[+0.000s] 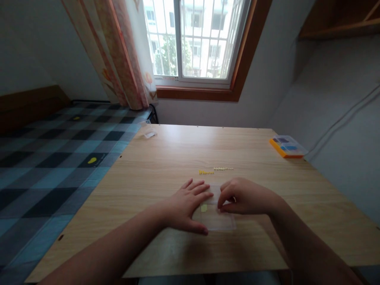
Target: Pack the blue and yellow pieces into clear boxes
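Note:
A clear plastic box (218, 224) lies on the table in front of me, partly covered by both hands. My left hand (190, 206) rests over its left side, palm down with the fingers spread. A small pale yellow-green piece (204, 208) shows in the box beside that hand. At the box's right side, my right hand (237, 196) is closed, thumb and forefinger pinched together; anything between the fingertips is too small to make out. Just beyond the hands lie a short row of small yellow pieces (206, 172) and a row of small whitish pieces (223, 169).
The wooden table (166, 158) carries another clear plastic box (147, 130) at its far left corner. An orange case with a clear lid (287, 146) sits near the far right edge. A bed with a checked cover (68, 158) adjoins the table on the left.

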A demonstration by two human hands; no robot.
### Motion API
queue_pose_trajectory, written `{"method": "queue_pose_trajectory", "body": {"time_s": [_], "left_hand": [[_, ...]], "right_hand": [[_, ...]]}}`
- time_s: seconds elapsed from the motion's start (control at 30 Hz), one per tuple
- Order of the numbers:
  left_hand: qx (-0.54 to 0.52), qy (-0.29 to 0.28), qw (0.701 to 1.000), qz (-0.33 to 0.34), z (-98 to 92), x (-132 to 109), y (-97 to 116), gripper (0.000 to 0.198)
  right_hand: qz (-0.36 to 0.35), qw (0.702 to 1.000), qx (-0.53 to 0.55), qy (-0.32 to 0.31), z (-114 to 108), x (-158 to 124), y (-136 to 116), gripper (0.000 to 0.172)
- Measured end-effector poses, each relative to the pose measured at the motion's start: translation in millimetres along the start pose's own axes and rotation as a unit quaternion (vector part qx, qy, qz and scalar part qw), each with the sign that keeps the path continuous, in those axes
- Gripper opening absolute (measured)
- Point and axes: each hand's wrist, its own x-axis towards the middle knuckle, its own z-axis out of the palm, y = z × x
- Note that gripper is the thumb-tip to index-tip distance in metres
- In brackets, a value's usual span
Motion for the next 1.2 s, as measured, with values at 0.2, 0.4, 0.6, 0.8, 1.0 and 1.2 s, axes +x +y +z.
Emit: {"method": "queue_pose_trajectory", "body": {"time_s": [0.2, 0.4, 0.6, 0.8, 1.0, 1.2], "left_hand": [[-0.004, 0.006, 1.000, 0.010, 3.3, 0, -2, 0.104], [-0.001, 0.003, 1.000, 0.010, 2.4, 0, -2, 0.106], [-0.001, 0.005, 1.000, 0.010, 2.0, 0, -2, 0.104], [0.000, 0.004, 1.000, 0.008, 3.9, 0, -3, 0.106], [-0.002, 0.008, 1.000, 0.010, 3.8, 1, -2, 0.103], [-0.004, 0.013, 1.000, 0.013, 3.6, 0, -2, 0.102]], "right_hand": [[0.016, 0.996, -0.072, -0.048, 26, 15, -11, 0.023], [0.005, 0.997, -0.076, -0.031, 19, 12, -12, 0.021], [0.007, 0.996, -0.076, -0.054, 18, 12, -13, 0.021], [-0.001, 0.997, -0.067, -0.031, 22, 15, -13, 0.022], [-0.007, 0.998, -0.060, -0.028, 21, 14, -13, 0.020], [-0.012, 0.997, -0.064, -0.047, 24, 15, -15, 0.021]]}}
